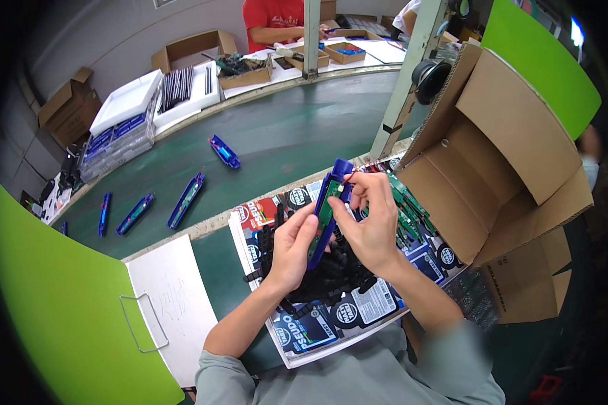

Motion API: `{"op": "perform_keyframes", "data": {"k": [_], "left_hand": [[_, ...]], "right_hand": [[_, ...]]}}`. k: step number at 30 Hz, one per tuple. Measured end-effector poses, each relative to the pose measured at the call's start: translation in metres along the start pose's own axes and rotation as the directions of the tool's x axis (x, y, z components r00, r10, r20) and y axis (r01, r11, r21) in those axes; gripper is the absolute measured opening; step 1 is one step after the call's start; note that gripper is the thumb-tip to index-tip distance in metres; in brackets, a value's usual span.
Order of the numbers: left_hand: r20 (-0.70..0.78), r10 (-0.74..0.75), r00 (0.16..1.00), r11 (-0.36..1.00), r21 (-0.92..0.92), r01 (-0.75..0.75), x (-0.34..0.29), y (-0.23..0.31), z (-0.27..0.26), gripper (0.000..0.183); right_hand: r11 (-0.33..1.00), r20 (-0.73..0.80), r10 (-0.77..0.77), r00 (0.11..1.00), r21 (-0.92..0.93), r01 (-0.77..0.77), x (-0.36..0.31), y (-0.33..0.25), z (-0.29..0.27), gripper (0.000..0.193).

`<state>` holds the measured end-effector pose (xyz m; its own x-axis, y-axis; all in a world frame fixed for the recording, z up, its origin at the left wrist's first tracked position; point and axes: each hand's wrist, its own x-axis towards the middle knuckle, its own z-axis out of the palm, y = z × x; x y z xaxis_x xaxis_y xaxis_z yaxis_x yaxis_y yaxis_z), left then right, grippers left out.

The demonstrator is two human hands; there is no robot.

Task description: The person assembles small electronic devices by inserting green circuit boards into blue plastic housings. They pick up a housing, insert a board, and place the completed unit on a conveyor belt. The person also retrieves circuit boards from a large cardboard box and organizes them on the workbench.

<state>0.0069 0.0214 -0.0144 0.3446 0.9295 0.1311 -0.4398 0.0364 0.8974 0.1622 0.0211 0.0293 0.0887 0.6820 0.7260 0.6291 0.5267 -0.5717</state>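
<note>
Holding a blue housing [321, 247] before you, green board [326, 212] inside, that side uncovered.
Other housings [186, 200] lie on the belt [270, 135]; your left hand [292, 253] grips the lower part, above black parts [338, 275]; your right hand [371, 226] bends round the upper end, exact pinch unclear; loose boards [409, 212] lie rightward. The board looks seated; the work seems part done.
</note>
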Motion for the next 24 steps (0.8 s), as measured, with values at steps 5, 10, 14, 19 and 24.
{"op": "perform_keyframes", "data": {"k": [5, 10, 14, 19, 24], "left_hand": [[-0.024, 0.048, 0.999, 0.992, 0.116, -0.045, -0.001, -0.003, 0.003, 0.040], [-0.041, 0.042, 0.998, 0.981, 0.193, -0.033, -0.001, -0.007, 0.002, 0.037], [-0.054, 0.045, 0.998, 0.975, 0.220, -0.032, 0.000, -0.008, 0.001, 0.038], [-0.054, 0.010, 0.998, 0.975, 0.221, 0.002, 0.003, -0.014, 0.000, 0.039], [-0.058, 0.000, 0.998, 0.973, 0.229, 0.013, 0.006, -0.017, -0.003, 0.038]], "right_hand": [[0.922, 0.085, 0.272, 0.958, 0.263, -0.285, 0.001, -0.002, 0.004, 0.055], [0.861, 0.155, 0.338, 0.928, 0.347, -0.372, 0.000, 0.008, 0.008, 0.050], [0.784, 0.250, 0.382, 0.890, 0.423, -0.455, 0.000, 0.019, 0.009, 0.041], [0.730, 0.289, 0.397, 0.871, 0.476, -0.490, -0.002, 0.031, 0.009, 0.034], [0.740, 0.285, 0.402, 0.870, 0.459, -0.492, -0.002, 0.034, 0.011, 0.035]]}}
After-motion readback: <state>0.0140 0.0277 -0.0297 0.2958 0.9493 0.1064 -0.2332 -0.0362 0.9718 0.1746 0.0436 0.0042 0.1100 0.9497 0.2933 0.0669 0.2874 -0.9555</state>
